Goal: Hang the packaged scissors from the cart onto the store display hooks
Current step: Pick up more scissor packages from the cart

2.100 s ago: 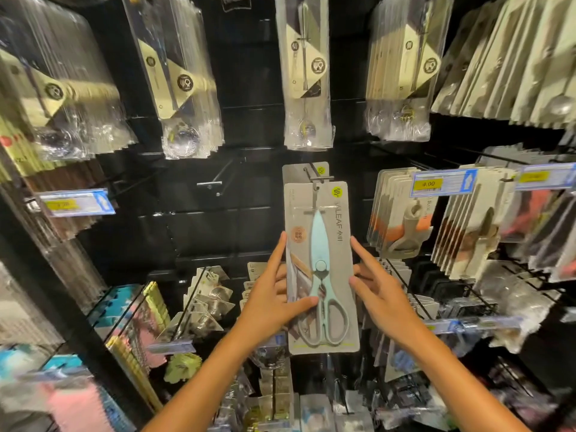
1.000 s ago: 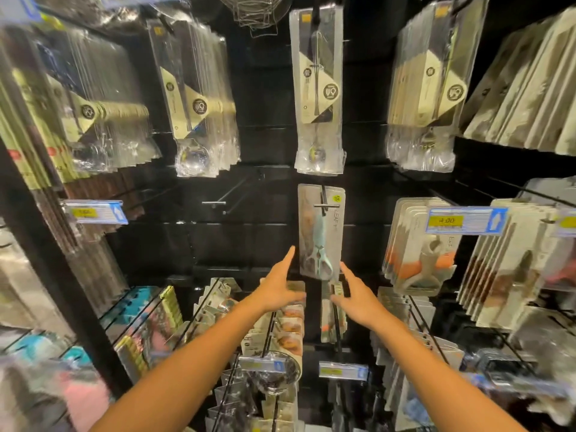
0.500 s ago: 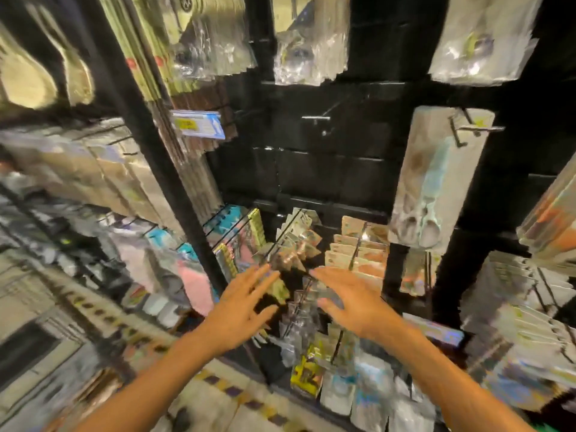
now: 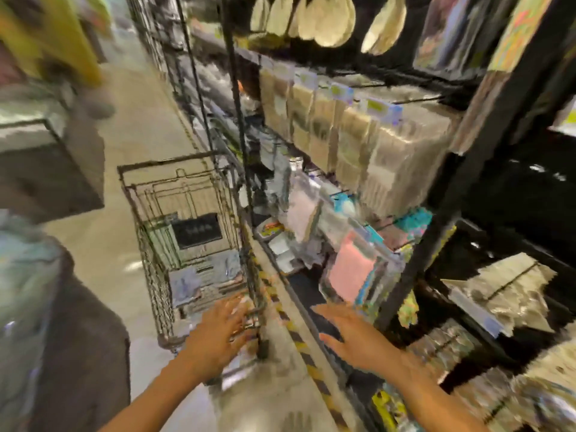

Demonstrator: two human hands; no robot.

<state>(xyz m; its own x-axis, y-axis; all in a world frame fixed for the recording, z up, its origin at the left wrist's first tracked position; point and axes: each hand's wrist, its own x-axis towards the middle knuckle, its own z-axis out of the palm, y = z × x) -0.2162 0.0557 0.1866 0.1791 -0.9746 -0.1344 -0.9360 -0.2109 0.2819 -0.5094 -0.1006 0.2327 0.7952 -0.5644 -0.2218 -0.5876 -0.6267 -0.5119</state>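
The view is blurred by motion. A wire shopping cart (image 4: 156, 275) stands on the floor to the left of the display shelves, with flat grey packages (image 4: 202, 279) lying in its bottom. My left hand (image 4: 218, 335) is empty, its fingers spread over the cart's near corner. My right hand (image 4: 355, 335) is also empty and flat, held in front of the lower shelf. The display hook with the hung scissors is out of view.
Black shelving posts (image 4: 467, 182) and racks of packaged goods (image 4: 358, 269) fill the right side. A yellow-black striped strip (image 4: 296, 335) runs along the shelf base. A dark counter or box (image 4: 50, 169) stands at the left across the aisle floor.
Both hands let go of the scissors package on the hook and dropped down. The view swung left and down from the display to the cart in the aisle.
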